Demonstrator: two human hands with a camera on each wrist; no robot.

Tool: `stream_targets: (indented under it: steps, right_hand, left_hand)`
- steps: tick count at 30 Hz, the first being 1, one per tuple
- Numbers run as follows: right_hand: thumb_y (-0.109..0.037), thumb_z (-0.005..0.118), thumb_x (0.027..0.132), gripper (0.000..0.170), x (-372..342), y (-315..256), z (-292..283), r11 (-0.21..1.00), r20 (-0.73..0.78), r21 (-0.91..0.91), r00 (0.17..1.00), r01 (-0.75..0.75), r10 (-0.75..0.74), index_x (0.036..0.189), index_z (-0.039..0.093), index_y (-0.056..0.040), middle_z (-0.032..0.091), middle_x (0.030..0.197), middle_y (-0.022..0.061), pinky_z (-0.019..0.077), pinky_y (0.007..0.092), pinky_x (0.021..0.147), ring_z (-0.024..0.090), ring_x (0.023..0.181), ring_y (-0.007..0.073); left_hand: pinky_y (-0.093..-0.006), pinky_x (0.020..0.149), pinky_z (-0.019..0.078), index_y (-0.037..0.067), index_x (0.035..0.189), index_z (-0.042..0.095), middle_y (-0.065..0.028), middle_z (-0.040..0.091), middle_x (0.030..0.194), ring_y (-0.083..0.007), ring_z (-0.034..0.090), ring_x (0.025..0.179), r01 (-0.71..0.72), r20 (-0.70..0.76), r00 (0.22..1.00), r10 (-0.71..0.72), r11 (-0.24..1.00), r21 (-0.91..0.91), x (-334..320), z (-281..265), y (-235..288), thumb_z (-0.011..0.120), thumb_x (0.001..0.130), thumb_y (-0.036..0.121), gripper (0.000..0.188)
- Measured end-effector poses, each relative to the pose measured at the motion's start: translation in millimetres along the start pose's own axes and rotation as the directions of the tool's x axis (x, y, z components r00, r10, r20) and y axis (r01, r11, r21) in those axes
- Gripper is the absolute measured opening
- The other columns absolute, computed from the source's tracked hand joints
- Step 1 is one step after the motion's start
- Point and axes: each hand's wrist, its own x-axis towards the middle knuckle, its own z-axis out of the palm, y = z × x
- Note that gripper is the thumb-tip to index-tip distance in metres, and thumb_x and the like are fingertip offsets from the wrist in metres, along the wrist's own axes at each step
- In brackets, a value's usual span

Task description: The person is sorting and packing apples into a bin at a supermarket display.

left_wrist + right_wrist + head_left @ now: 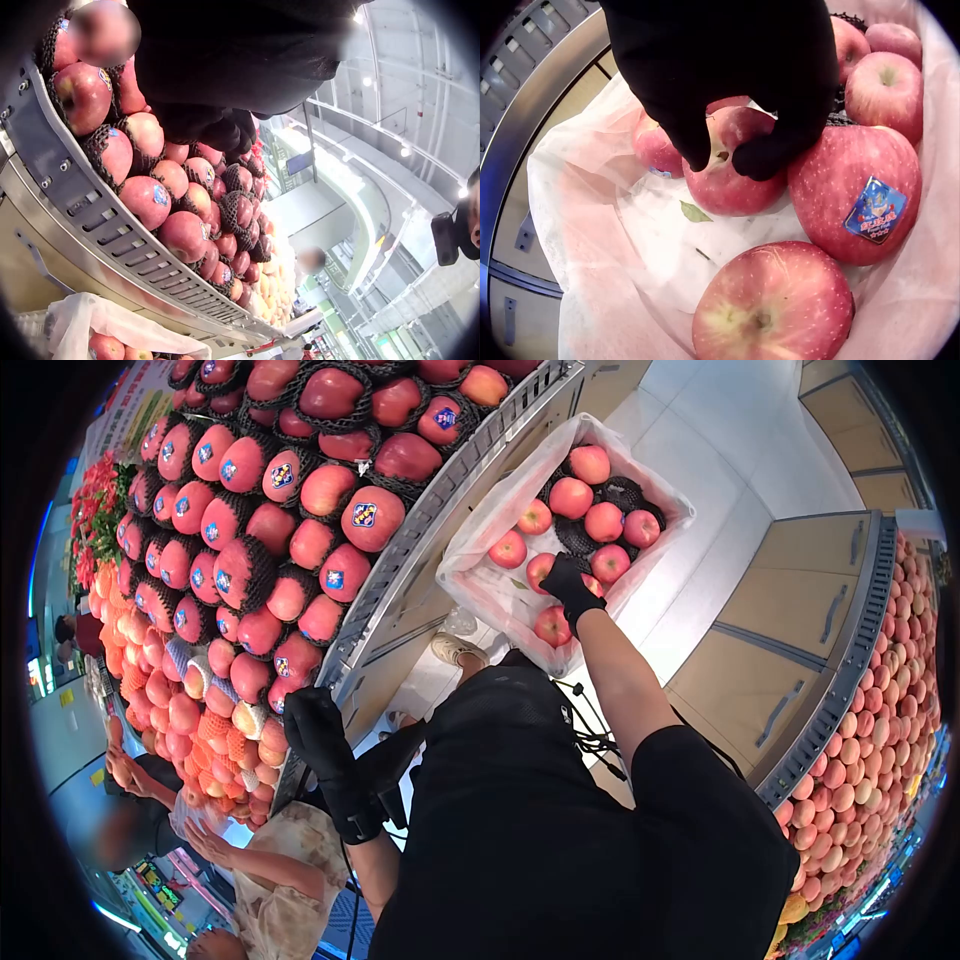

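In the head view the gloved right hand (pixel 572 586) reaches into a lined box (pixel 462 560) of red apples. Close up in the right wrist view, the thumb and a finger of the right hand (pixel 731 67) grip the top of an apple (pixel 739 195), on either side of its stem hollow. A stickered apple (pixel 855 195) lies beside it, and another apple (pixel 772 300) sits lower in the liner (pixel 592 270). The gloved left hand (pixel 314 728) hangs by the display edge, fingers loosely curled, holding nothing visible; the left wrist view shows the left hand (pixel 217 131) before the displayed apples.
Stacked apples (pixel 240 465) in dark nets fill the left display, bordered by a slotted metal rail (pixel 440 500). Another fruit display (pixel 860 740) stands at the right above cabinets (pixel 770 660). Cables (pixel 595 740) hang near the right forearm. Other people are at the lower left.
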Motion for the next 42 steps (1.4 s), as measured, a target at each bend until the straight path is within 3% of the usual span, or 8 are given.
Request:
stream_targets:
  steps: [5,7,9,14,27,33,38,42]
  right_hand:
    - [-0.04,0.076,0.061,0.057,-0.7,-18.8,-27.6,1.0,0.144,0.024,0.99,-0.002,-0.001,0.098,0.062,0.0003,0.063,0.101,0.0229,0.0471,0.0476,0.087,0.064,0.086,0.0345]
    - [-0.043,0.078,0.058,0.067,-3.1,-18.1,-5.4,0.999,-0.016,0.007,0.999,0.039,-0.039,0.103,0.06,0.0022,0.062,0.103,0.0246,0.0474,0.0475,0.087,0.064,0.085,0.0363]
    - [-0.041,0.082,0.056,0.078,-3.0,-18.8,-7.6,0.948,0.154,0.281,0.982,-0.151,0.111,0.113,0.054,0.0041,0.061,0.103,0.0245,0.0521,0.047,0.077,0.065,0.087,0.0359]
    - [-0.027,0.089,0.053,0.104,-17.4,-48.1,-49.8,0.636,0.405,0.591,0.865,-0.496,0.298,0.134,0.032,0.0056,0.054,0.113,0.0237,0.0562,0.0381,0.043,0.064,0.097,0.0314]
    - [-0.024,0.09,0.049,0.093,-17.1,-37.8,4.0,0.731,0.248,0.511,0.892,-0.452,0.378,0.122,0.042,0.0056,0.056,0.112,0.0217,0.0591,0.0382,0.052,0.064,0.097,0.032]
    - [-0.027,0.09,0.053,0.087,-26.8,-56.6,-107.2,0.506,0.442,0.66,0.832,-0.555,0.336,0.121,0.047,0.0066,0.06,0.102,0.0172,0.0572,0.037,0.05,0.066,0.075,0.0228]
    - [-0.023,0.085,0.059,0.073,-45.2,-69.1,-183.9,0.363,0.297,0.878,0.949,-0.313,0.102,0.12,0.052,-0.0025,0.06,0.096,0.0081,0.052,0.0274,0.05,0.062,0.077,0.0157]
    - [-0.021,0.083,0.06,0.065,-26.0,-76.2,-222.9,0.588,0.061,0.807,0.981,0.059,-0.183,0.114,0.053,-0.002,0.058,0.106,0.0093,0.0544,0.0341,0.067,0.062,0.084,0.0177]
  left_hand:
    - [-0.0278,0.063,0.0434,0.002,0.085,0.053,-0.002,0.052,0.076,-0.0161,0.05,0.067,0.085,0.011,0.996,-0.084,0.985,-0.153,-8.0,2.5,-8.2,0.055,0.091,0.003,0.007]
    - [-0.0249,0.061,0.0409,0.004,0.085,0.054,-0.0008,0.052,0.077,-0.0129,0.047,0.066,0.49,0.176,0.861,-0.477,0.687,-0.536,-11.0,1.3,-6.7,0.05,0.097,0.016,0.018]
    - [-0.022,0.059,0.0378,0.006,0.084,0.055,0.0005,0.052,0.077,-0.0095,0.044,0.065,0.588,0.271,0.772,-0.574,0.484,-0.648,-11.9,2.4,-7.8,0.044,0.101,0.027,0.029]
    - [-0.019,0.051,0.0307,0.008,0.084,0.056,0.0019,0.05,0.073,-0.0049,0.04,0.057,0.449,0.151,0.865,-0.477,0.607,-0.656,-14.1,12.2,-11.5,0.04,0.103,0.035,0.037]
    - [-0.0218,0.043,0.027,0.007,0.083,0.053,-0.0015,0.049,0.067,-0.0069,0.037,0.048,0.454,0.198,0.852,-0.485,0.494,-0.742,-8.3,-0.2,-3.8,0.04,0.102,0.037,0.038]
    - [-0.0223,0.043,0.0327,0.004,0.085,0.056,-0.0042,0.053,0.07,-0.0084,0.044,0.052,0.499,0.366,0.804,-0.468,0.197,-0.844,-2.0,-2.3,-3.9,0.044,0.101,0.033,0.036]
    - [-0.028,0.057,0.049,0.0,0.089,0.055,-0.0089,0.058,0.079,-0.0151,0.057,0.066,0.384,0.3,0.875,-0.381,0.167,-0.908,7.5,6.5,10.9,0.048,0.099,0.021,0.024]
    - [-0.0326,0.077,0.0512,-0.002,0.094,0.055,-0.0115,0.063,0.087,-0.0193,0.064,0.079,0.438,0.355,0.872,-0.336,0.216,-0.873,8.1,9.6,16.5,0.05,0.097,0.016,0.019]
